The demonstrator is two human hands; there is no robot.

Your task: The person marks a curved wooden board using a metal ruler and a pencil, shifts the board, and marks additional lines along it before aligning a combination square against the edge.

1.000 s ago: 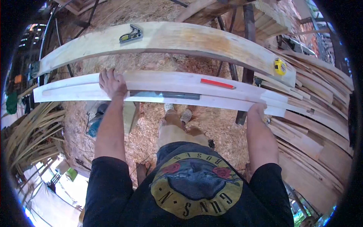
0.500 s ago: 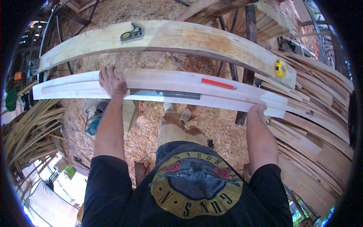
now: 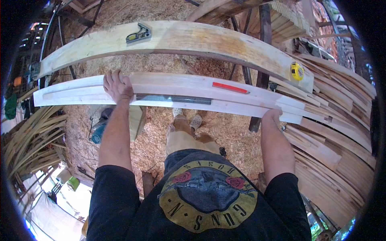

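Note:
A long pale plank (image 3: 169,82) runs crosswise in front of me, with a thin wooden strip (image 3: 237,105) along its length. My left hand (image 3: 118,85) is closed over the plank's left part, its fingers reaching the far edge. At the right end, my right hand (image 3: 272,115) grips the near edge, its fingers mostly hidden. Between the hands, a dark straight metal-looking bar (image 3: 173,99) lies along the near side. Farther right on the plank rests a flat red bar (image 3: 230,87), which may be a carpenter's pencil.
Beyond it lies a thicker plank (image 3: 193,40) bearing a block plane (image 3: 138,33) and a yellow tape measure (image 3: 297,71). Stacked boards (image 3: 333,160) fill the right side, thin offcuts (image 3: 32,140) the left. A teal power tool (image 3: 97,133) sits on the shavings-covered floor (image 3: 161,160).
The view has shifted very slightly, so everything appears a little farther left. Both hands keep their places on the plank.

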